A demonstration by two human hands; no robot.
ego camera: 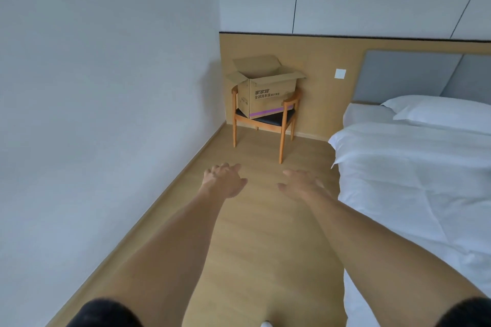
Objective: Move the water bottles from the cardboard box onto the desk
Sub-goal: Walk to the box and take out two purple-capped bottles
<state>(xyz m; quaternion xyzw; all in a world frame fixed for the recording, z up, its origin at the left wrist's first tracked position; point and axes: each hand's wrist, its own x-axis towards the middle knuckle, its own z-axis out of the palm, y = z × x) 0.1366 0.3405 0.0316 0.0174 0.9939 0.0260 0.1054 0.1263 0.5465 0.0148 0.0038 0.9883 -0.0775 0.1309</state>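
Both arms reach forward over the wooden floor (252,233). The left hand (224,180) has a released grip, fingers loosely spread and holding nothing; the right hand (301,184) is the same, palm down and empty. Well ahead of both hands, between them in line, the cardboard box (267,89) sits on the dark seat of a wooden chair (283,125) in the corner, its flaps folded open. Its inside is hidden from here, so whether it holds bottles cannot be told. A bed (414,167) with white bedding lies just beside the right hand, on its outer side.
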